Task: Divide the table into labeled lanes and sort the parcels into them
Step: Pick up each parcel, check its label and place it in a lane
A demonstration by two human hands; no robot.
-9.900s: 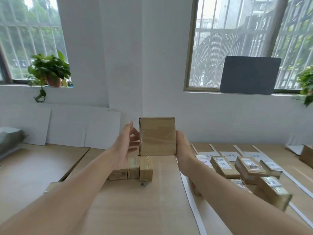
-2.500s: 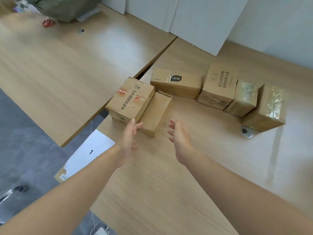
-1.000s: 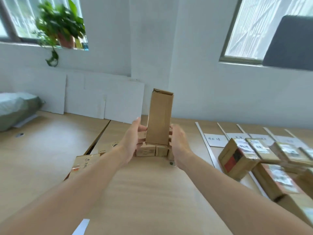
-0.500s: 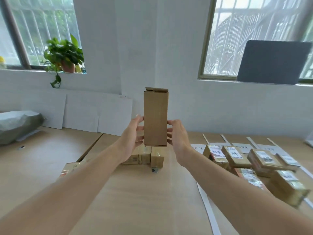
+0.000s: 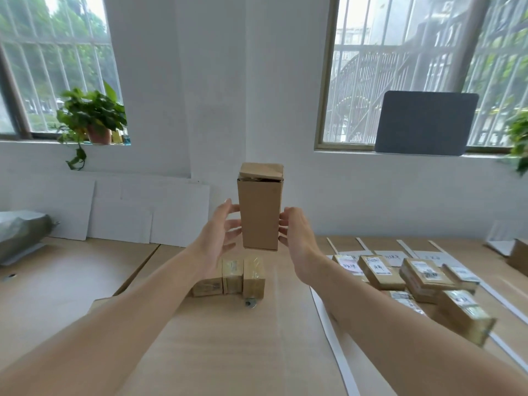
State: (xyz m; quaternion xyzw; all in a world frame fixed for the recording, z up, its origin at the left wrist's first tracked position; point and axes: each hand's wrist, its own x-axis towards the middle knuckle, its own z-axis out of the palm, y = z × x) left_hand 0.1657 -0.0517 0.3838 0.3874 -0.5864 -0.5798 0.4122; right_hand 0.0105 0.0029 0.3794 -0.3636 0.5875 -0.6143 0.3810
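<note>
Two hands pinch tall plain brown cardboard box (image 5: 259, 214) | left hand (image 5: 220, 238), right hand (image 5: 295, 232) on side faces | upright above counter (image 5: 228, 352) | likely light, stiff; top flap loose | grip low sides.

Both arms are stretched out forward, bare to the elbow and angling in toward each other. The left hand (image 5: 218, 234) is up at chest height, palm turned inward, fingers spread and lightly curled, thumb up top. The right hand (image 5: 297, 234) mirrors it, palm facing left, fingers loosely bent. Fingertips on each side press against the tall box (image 5: 259, 214) held upright between them, up off the table. Wrists are level, slightly cocked back, forearms rising from the bottom corners.
</note>
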